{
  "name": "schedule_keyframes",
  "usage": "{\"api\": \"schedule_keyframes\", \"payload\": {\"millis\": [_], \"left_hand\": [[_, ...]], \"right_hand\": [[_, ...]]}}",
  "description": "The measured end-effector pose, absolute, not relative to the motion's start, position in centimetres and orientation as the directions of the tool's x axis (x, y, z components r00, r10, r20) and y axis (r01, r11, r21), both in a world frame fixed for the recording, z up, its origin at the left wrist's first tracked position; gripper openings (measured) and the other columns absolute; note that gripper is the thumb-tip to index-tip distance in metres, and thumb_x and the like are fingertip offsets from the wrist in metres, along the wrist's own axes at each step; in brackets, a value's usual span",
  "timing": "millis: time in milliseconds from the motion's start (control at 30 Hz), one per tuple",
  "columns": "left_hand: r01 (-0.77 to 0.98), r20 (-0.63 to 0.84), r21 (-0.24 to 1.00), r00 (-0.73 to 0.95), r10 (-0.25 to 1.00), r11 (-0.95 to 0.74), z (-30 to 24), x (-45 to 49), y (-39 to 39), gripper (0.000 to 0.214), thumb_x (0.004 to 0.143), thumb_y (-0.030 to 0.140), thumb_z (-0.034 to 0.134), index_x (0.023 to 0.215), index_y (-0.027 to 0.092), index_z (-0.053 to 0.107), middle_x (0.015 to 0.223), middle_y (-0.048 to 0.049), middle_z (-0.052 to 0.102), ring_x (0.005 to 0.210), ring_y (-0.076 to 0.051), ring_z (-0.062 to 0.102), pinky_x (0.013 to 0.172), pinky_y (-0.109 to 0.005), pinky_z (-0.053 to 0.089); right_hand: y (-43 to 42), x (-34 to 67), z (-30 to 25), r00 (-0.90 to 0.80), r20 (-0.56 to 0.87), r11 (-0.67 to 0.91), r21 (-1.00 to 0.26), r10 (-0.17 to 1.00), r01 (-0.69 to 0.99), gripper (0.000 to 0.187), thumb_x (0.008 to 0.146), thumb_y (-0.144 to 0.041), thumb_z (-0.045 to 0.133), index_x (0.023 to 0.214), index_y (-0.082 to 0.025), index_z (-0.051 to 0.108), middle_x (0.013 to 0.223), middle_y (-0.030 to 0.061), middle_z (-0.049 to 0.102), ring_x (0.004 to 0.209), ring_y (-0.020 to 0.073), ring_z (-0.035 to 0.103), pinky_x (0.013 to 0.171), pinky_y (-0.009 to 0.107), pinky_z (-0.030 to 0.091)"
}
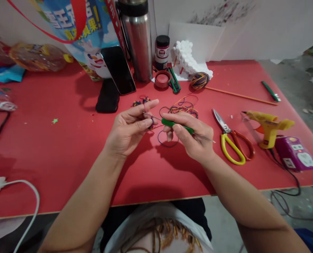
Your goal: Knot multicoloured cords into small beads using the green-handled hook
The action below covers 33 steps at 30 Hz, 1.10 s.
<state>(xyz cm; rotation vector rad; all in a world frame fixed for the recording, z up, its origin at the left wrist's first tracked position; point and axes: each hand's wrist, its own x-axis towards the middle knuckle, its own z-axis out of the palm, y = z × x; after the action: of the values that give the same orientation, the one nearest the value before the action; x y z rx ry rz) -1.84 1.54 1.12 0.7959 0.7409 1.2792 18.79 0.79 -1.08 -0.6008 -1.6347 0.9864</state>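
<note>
My right hand (192, 135) is closed round the green handle of a crochet hook (168, 122), whose thin metal shaft points left. The tip of the shaft reaches the fingers of my left hand (131, 128). Between thumb and fingers, my left hand pinches a small dark crocheted piece (151, 123), partly hidden, and a strand passes over the raised index finger. Just behind that finger lie small multicoloured crocheted bits (142, 102). Loose variegated yarn (184, 109) is heaped on the red table behind my right hand.
Scissors (230, 137), a yellow glue gun (269, 126) and a purple box (294, 153) with cables stand to the right. Behind are a yarn ball (200, 80) on an orange stick, a green cutter (173, 80), a steel flask (138, 42) and a propped phone (119, 70).
</note>
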Motion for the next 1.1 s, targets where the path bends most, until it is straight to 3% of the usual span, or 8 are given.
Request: {"api": "schedule_keyframes", "payload": {"millis": [200, 367, 633, 767, 900, 1100], "left_hand": [[-0.516, -0.037, 0.850, 0.138, 0.990, 0.104, 1.3, -2.3, 1.7, 0.046, 0.065, 0.015, 0.101, 0.110, 0.017, 0.090, 0.075, 0.0003, 0.075, 0.070, -0.009, 0.076, 0.067, -0.013, 0.064], [-0.504, -0.051, 0.852, 0.191, 0.980, 0.142, 1.2, -2.8, 1.8, 0.045, 0.067, 0.013, 0.099, 0.111, 0.016, 0.090, 0.077, -0.0023, 0.076, 0.069, -0.011, 0.074, 0.063, -0.015, 0.063], [-0.469, -0.081, 0.851, 0.328, 0.941, 0.236, 0.7, -3.0, 1.7, 0.039, 0.068, 0.012, 0.086, 0.107, 0.014, 0.092, 0.080, -0.0089, 0.078, 0.063, -0.009, 0.063, 0.059, -0.017, 0.057], [-0.436, -0.093, 0.857, 0.392, 0.915, 0.274, 0.7, -3.0, 1.7, 0.041, 0.068, 0.017, 0.087, 0.108, 0.014, 0.091, 0.073, -0.0068, 0.072, 0.062, -0.009, 0.061, 0.059, -0.017, 0.054], [-0.409, -0.091, 0.860, 0.464, 0.881, 0.305, 0.6, -3.2, 1.6, 0.041, 0.069, 0.018, 0.085, 0.110, 0.014, 0.091, 0.073, -0.0073, 0.071, 0.061, -0.010, 0.061, 0.061, -0.020, 0.055], [-0.398, -0.080, 0.862, 0.503, 0.861, 0.313, 0.5, -3.3, 1.7, 0.040, 0.072, 0.016, 0.082, 0.110, 0.015, 0.091, 0.072, -0.0085, 0.071, 0.063, -0.012, 0.063, 0.062, -0.022, 0.055]], "right_hand": [[0.7, 19.4, -0.2, -0.265, 0.506, 0.509, -0.858, 0.821, -0.063, 0.030, 0.107, -0.031, 0.066, 0.133, -0.028, 0.082, 0.094, 0.0066, 0.083, 0.083, 0.0216, 0.075, 0.088, 0.045, 0.064], [0.9, 20.2, 0.8, -0.270, 0.509, 0.512, -0.857, 0.817, -0.066, 0.026, 0.106, -0.029, 0.069, 0.125, -0.030, 0.086, 0.084, 0.0051, 0.080, 0.074, 0.0205, 0.072, 0.079, 0.043, 0.063], [1.8, 21.9, 1.5, -0.377, 0.382, 0.352, -0.924, 0.844, -0.148, 0.022, 0.101, -0.033, 0.074, 0.115, -0.028, 0.090, 0.083, 0.0069, 0.079, 0.069, 0.0199, 0.069, 0.057, 0.035, 0.056], [2.1, 22.0, 1.6, -0.379, 0.320, 0.239, -0.940, 0.868, -0.245, 0.019, 0.100, -0.030, 0.075, 0.110, -0.027, 0.091, 0.079, 0.0059, 0.076, 0.065, 0.0169, 0.068, 0.049, 0.029, 0.052], [2.3, 22.1, 1.6, -0.375, 0.261, 0.163, -0.948, 0.890, -0.274, 0.016, 0.096, -0.036, 0.081, 0.101, -0.025, 0.092, 0.080, 0.0063, 0.078, 0.060, 0.0149, 0.065, 0.046, 0.028, 0.052], [2.2, 22.5, 1.6, -0.388, 0.267, 0.181, -0.953, 0.882, -0.244, 0.016, 0.095, -0.035, 0.082, 0.102, -0.026, 0.092, 0.085, 0.0070, 0.082, 0.060, 0.0149, 0.066, 0.047, 0.029, 0.052]]}}
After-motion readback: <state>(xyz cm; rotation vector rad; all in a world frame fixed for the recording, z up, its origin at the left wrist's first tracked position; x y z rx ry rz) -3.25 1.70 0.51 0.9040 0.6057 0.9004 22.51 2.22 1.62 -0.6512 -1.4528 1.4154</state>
